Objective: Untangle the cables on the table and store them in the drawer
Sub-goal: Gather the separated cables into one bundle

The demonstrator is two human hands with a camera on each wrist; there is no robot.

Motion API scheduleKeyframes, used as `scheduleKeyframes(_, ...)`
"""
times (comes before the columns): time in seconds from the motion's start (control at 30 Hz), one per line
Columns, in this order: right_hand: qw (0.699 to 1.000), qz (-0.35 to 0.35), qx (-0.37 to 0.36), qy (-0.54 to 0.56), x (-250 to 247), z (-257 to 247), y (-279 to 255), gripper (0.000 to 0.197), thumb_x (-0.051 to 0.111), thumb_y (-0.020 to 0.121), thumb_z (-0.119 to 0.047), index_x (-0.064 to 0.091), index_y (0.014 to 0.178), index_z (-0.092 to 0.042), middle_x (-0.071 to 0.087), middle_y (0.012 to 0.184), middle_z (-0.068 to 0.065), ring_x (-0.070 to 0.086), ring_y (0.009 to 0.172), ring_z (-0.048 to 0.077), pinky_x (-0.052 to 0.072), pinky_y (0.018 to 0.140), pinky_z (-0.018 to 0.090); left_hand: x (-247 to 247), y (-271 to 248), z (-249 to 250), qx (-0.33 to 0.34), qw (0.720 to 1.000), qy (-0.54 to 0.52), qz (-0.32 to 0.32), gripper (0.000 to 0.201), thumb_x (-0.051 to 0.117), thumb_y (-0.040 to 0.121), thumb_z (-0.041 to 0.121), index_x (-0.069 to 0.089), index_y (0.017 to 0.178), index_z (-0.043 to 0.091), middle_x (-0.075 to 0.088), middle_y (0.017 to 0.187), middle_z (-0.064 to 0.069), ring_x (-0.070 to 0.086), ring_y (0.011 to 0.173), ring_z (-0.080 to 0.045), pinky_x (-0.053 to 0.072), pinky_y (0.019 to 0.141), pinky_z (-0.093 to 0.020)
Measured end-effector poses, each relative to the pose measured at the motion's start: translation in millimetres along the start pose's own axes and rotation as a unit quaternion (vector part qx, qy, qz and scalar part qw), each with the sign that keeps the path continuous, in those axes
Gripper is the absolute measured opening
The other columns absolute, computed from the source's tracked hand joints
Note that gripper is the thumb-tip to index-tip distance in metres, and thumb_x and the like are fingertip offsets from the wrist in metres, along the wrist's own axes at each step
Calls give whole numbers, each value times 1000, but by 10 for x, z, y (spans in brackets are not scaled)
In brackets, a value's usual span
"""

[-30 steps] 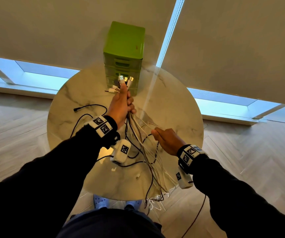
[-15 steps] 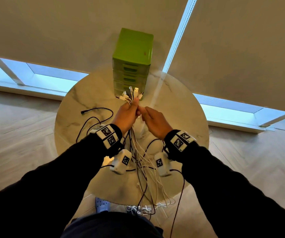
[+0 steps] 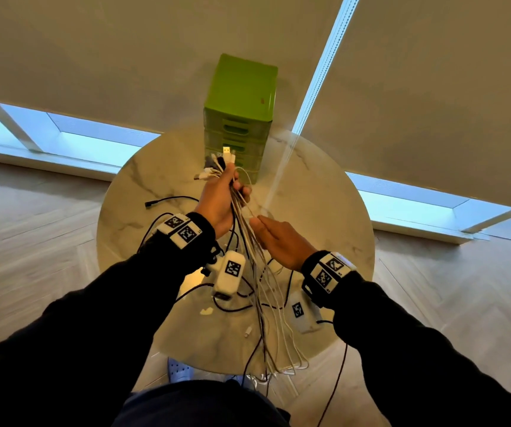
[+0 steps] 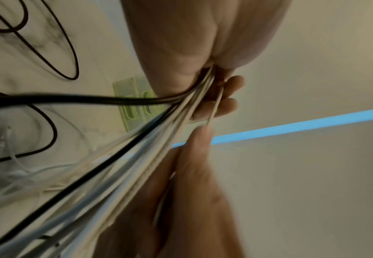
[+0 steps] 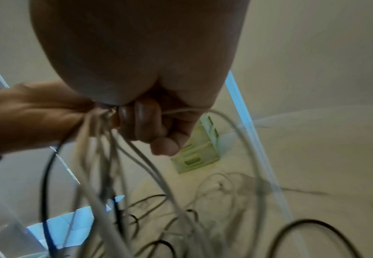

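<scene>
White and black cables point(image 3: 259, 272) hang as one bundle from the left hand point(image 3: 220, 201), plug ends fanned out above the fist toward the green drawer unit point(image 3: 240, 118), tails running down toward the person, across the near half of the marble table point(image 3: 325, 192) and over its near edge. Long axis of the bundle: roughly straight from drawer unit to body. Left hand grip: fingers curled tight round the whole bundle just under the plugs; left wrist view shows the strands pinched between palm and fingertips. Right hand point(image 3: 282, 241) sits just below it on the same bundle, right side, fingers mostly straight and laid along the strands; right wrist view looks like one thin white strand point(image 5: 185, 110) passes across its fingers, but too blurred to say whether it's pinched. A separate black cable point(image 3: 171, 200) lies loose on the table to the left, apart from the bundle. All drawers look closed. My read: the right hand is the one placed to comb down the strands away from the left fist, since the tangle sits below the grip, near the table edge. Risk: snagged loops pulling plugs out of the left hand.
</scene>
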State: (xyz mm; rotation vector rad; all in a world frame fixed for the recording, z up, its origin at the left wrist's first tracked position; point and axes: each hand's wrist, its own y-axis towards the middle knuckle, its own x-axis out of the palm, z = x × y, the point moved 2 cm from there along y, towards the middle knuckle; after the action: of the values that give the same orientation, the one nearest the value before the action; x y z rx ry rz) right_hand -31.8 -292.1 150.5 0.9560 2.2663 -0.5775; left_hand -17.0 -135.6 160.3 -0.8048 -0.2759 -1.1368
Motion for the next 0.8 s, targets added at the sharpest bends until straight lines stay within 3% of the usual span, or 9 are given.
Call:
scheduleKeyframes(0.17,993,-30,110,-15,13,571,-291,39,31,103,-54,46,69,-44,47,67,-21,44,63,-7,37,80,26,-74,75,283,38,997,-59,-16,32,42,107,35,50,81,19,35,55,10,32,43,-5,34,46,-22)
scheduleKeyframes(0.23,992,-13,118,-51,-4,787,-342,53,23,94,-73,57,78,-35,58,74,-13,54,70,6,44,80,33,-116,109,384,68,997,-39,-8,31,40,108,36,50,83,19,35,54,10,30,42,-5,30,44,-22)
scheduleKeyframes(0.3,989,-9,126,-75,-20,915,-326,66,18,90,-78,61,92,-28,65,83,-3,58,78,20,48,84,41,-131,105,451,94,995,-14,-8,32,38,108,36,50,83,19,35,52,10,29,42,-5,29,45,-22)
scheduleKeyframes(0.37,985,32,147,-83,-89,958,-258,57,25,97,-67,57,89,-20,64,80,4,58,77,28,47,82,46,-108,70,441,103,994,31,-17,33,38,108,36,52,84,19,35,52,10,29,44,-5,27,47,-22)
scheduleKeyframes(0.43,980,97,157,-69,-173,871,-134,44,32,102,-54,53,83,-20,60,74,6,54,71,30,47,73,43,-71,21,359,103,990,99,-24,33,40,108,36,54,84,18,34,54,11,29,45,-6,26,48,-23)
scheduleKeyframes(0.5,978,136,151,-47,-238,651,19,37,35,105,-45,45,78,-22,53,68,3,47,63,27,36,64,35,-22,-21,232,98,981,163,-24,31,43,107,34,54,84,17,34,52,11,29,45,-7,25,48,-23)
scheduleKeyframes(0.6,973,183,141,9,-267,270,258,37,36,106,-40,43,79,-15,48,66,0,42,61,21,26,61,33,43,-64,31,79,972,222,-20,31,47,106,31,55,80,16,34,49,11,29,45,-7,23,48,-24)
scheduleKeyframes(0.73,966,218,107,87,-236,-89,431,36,33,107,-37,49,83,-15,52,70,0,47,66,18,37,66,35,37,-105,-81,55,957,283,-30,37,49,103,42,58,78,16,37,49,12,32,47,-9,26,50,-26)
scheduleKeyframes(0.8,974,199,72,83,-245,-229,429,33,30,108,-37,54,92,-20,59,77,-5,53,68,9,41,65,25,29,-109,-57,45,951,304,-32,44,48,101,53,60,79,16,39,48,12,32,47,-9,26,50,-27)
